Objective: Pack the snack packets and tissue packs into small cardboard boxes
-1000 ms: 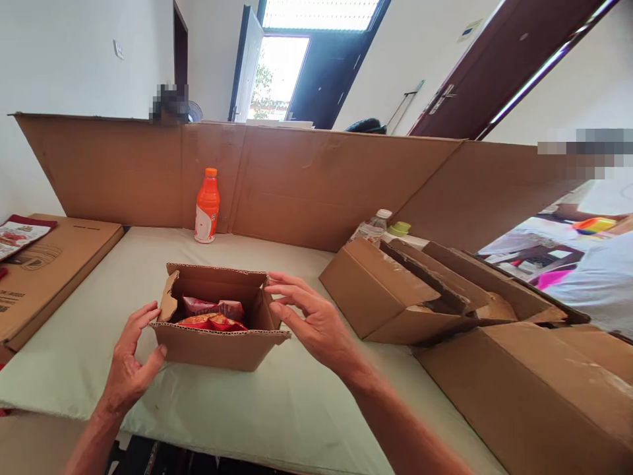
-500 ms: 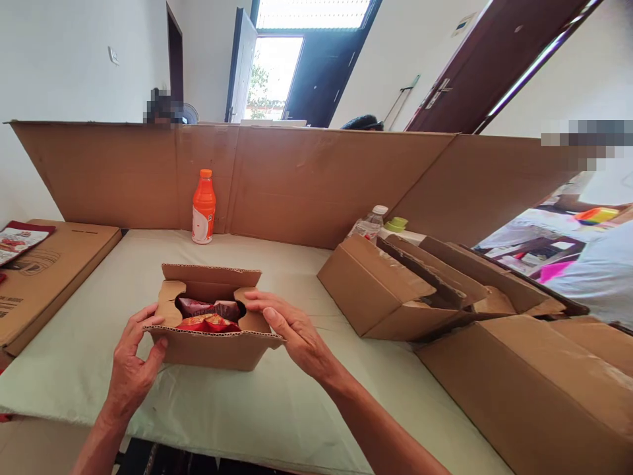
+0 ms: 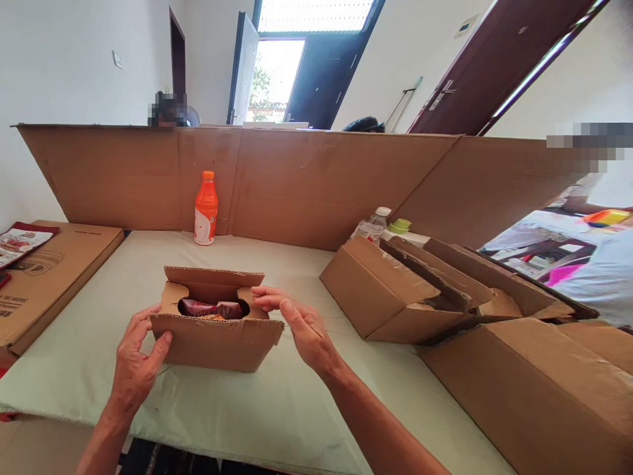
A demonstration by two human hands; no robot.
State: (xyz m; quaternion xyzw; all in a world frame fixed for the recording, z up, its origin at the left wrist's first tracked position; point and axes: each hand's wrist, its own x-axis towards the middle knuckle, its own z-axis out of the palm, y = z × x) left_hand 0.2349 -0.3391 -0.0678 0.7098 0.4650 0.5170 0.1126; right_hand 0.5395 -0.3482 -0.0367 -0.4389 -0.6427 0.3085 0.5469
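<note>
A small cardboard box (image 3: 212,348) stands on the pale green cloth in front of me, its top flaps not closed. Inside it lie dark red snack packets (image 3: 202,307), seen between the folded-in side flaps. My left hand (image 3: 136,359) grips the box's left front corner, thumb on the front flap and fingers along the left side. Fingers stretched out, my right hand (image 3: 305,330) rests its fingertips on the right side flap (image 3: 257,310). The front flap is raised and hides part of the contents; the back flap (image 3: 213,278) stands up.
An orange bottle (image 3: 206,211) stands behind the box, before a tall cardboard partition (image 3: 316,178). At the right are several cardboard boxes (image 3: 380,290) and a clear bottle (image 3: 372,225). A flat carton (image 3: 74,264) with a packet on it lies left. Other people are beyond the partition and at right.
The front flap has tilted upward, covering more of the packets. My right thumb has come off that flap's right corner, while my left hand stays at the left side.
</note>
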